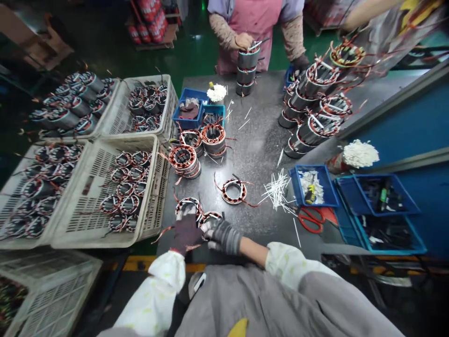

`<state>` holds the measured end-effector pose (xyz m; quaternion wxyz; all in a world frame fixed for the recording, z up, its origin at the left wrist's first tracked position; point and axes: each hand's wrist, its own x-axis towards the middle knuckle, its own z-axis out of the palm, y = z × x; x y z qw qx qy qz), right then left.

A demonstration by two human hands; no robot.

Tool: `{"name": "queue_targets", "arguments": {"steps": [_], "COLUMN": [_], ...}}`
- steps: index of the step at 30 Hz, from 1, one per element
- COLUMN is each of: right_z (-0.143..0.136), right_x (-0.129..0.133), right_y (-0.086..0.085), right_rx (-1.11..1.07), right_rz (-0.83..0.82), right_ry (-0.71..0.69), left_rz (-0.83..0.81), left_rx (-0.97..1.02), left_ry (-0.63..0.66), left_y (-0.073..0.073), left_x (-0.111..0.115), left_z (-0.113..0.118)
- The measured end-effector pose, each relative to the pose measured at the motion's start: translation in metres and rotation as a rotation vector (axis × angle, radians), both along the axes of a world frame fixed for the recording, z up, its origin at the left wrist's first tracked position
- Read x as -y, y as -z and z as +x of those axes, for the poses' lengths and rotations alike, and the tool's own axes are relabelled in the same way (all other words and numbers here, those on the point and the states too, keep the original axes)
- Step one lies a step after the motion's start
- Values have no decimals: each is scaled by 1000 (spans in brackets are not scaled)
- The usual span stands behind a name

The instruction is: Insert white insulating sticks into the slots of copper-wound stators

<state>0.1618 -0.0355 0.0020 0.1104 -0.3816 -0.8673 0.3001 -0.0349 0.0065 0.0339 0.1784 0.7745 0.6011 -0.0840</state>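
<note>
At lower centre, the left hand [185, 230] lies over a wound ring [197, 207], the right hand [222, 235] against a second ring [216, 215]; their grip I cannot tell. Beyond, mid-frame, a third ring [224, 191] sits on the counter [261, 229].

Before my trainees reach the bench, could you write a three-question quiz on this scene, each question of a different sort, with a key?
1. True or false: the pile of thin white pieces lies left of the red-handled scissors in this view.

2. What is the person's left hand touching?
A) a blue tray
B) a wire-wound ring
C) a pale crate

3. Which of the person's hands wears the striped grey glove?

Key: 1. True. 2. B. 3. The right hand.
</note>
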Motion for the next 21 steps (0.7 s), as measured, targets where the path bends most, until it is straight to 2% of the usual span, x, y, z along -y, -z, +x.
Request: {"name": "queue_targets", "arguments": {"steps": [2, 5, 7, 9, 13, 16, 18, 19, 21], "right_z": [31, 63, 70, 67, 54, 65, 99, 126, 197], "right_x": [-12, -41, -60, -74, -85, -82, -70, -60, -32], "right_y": [-11, -20, -22, -22, -21, -25, -37, -46, -68], "right_rx": [22, 160, 242, 286, 245, 126, 7, -42, -96], "right_rz": [25, 13, -50, -97, -60, 0, 54, 77, 101], "right_ry": [157, 533, 619, 583, 411, 330, 362, 470, 856], "left_rz": [66, 137, 135, 123, 88, 57, 60, 69, 107], "left_rx": [-53, -98, -89, -78, -104, -163, -168, -151, -124], "left_ry": [-85, -143, -127, -79, 63, 103, 130, 141, 88], "left_y": [8, 19, 24, 26, 25, 15, 4, -4, -19], "left_x": [13, 17, 8, -8, -52, -74, -79, -79, -72], "left_z": [13, 25, 25, 22, 28, 40, 42, 40, 30]}}
